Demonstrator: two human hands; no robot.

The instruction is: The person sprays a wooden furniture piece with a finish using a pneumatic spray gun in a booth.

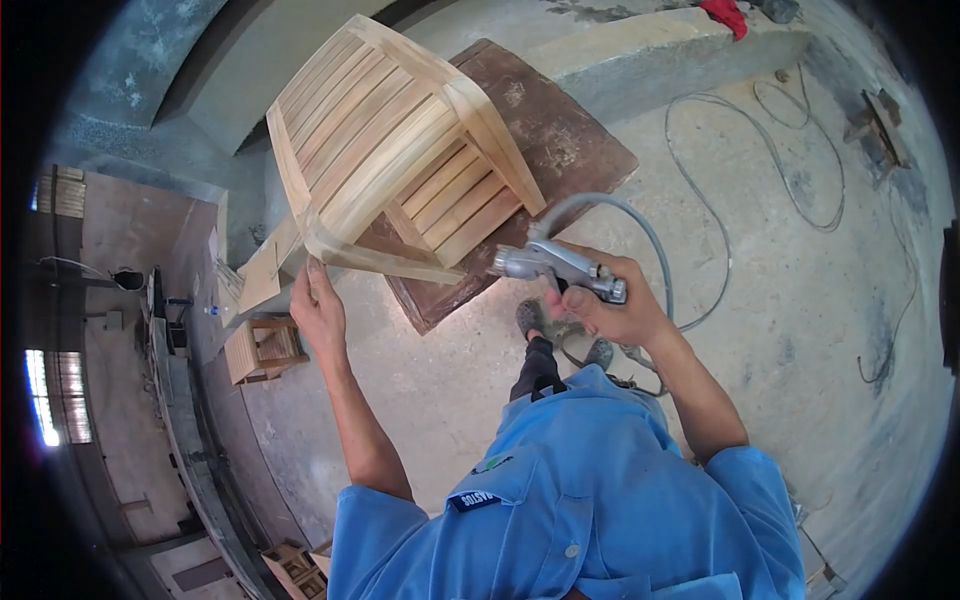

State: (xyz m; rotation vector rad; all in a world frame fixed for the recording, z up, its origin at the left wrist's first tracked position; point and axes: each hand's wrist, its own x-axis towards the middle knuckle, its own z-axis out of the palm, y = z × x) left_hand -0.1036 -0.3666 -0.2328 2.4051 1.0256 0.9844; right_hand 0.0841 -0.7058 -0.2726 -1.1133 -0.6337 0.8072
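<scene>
A pale slatted wooden chair [365,130] stands tilted on a brown, worn board [560,135]. My left hand [320,308] has its fingertips at the chair's lower left corner, closed on the wood. In my right hand [622,305] is a silver spray gun [562,267], its nozzle pointing left toward the chair's lower leg. A grey hose [650,228] curves up from the gun and down past my right hand. The gun does not touch the chair.
Thin hose loops [722,235] lie on the concrete floor at the right. A low concrete ledge [640,72] with a red cloth [725,16] runs behind the board. Small wooden furniture [264,350] stands at the left. My feet are below the gun.
</scene>
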